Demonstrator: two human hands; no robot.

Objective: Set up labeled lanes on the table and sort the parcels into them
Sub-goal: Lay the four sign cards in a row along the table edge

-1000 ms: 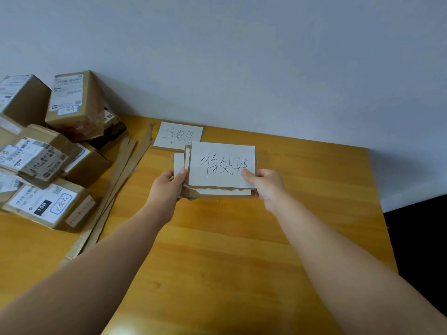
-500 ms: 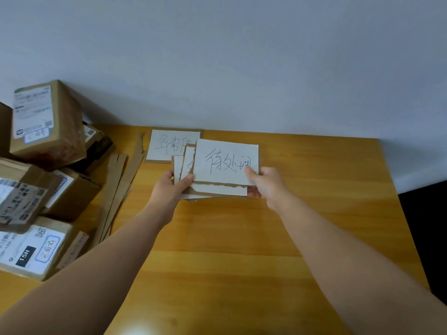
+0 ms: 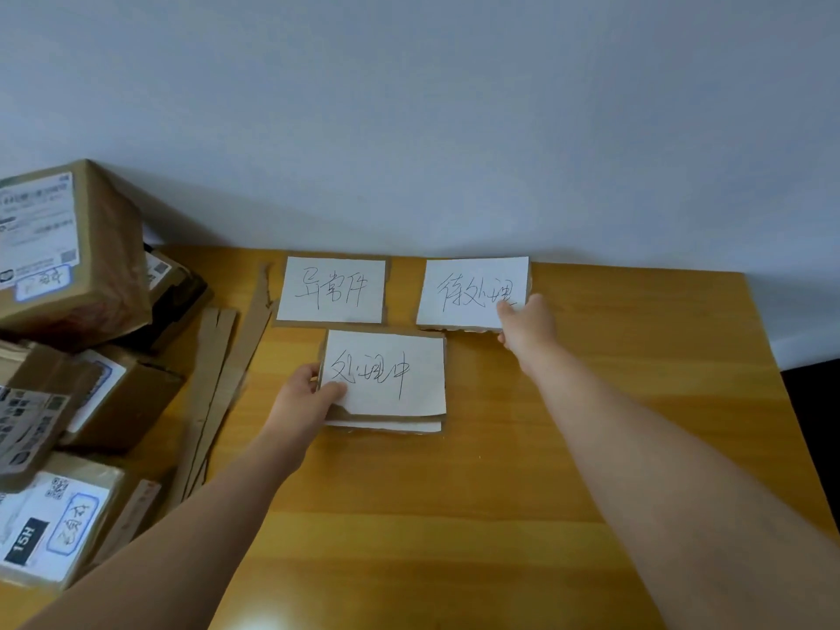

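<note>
Lane labels are being laid out along the far edge of the tabletop (image 3: 568, 447); no parcel has been sorted yet.

Right hand (image 3: 527, 325): its grip is pinched on the near right corner of the "待处理" card (image 3: 468, 291), thumb on the white face, remaining fingers hidden beneath. The card appears to sit flat at the wall edge, or nearly so; contact with the wood cannot be confirmed.

Left hand (image 3: 309, 397): its grip is pressed together on the left edge of a small stack, thumb on top. The top card reads "处理中" (image 3: 386, 372); at least one more card's edge is seen below it.

The "异常件" card (image 3: 334, 291) lies flat and untouched, just beyond the left grip and well left of the right grip.

Key relation: the stack lies to the near left of the right grip, long axis running left to right, parallel to the far edge. Open tabletop lies to the right of the right grip, beyond the "待处理" card. The right hand is judged nearer that free space; the next card would likely be passed rightward across from the left grip.

The parcels (image 3: 68, 334) are heaped left of the left grip, with cardboard strips (image 3: 218, 379) lying between heap and cards.
</note>
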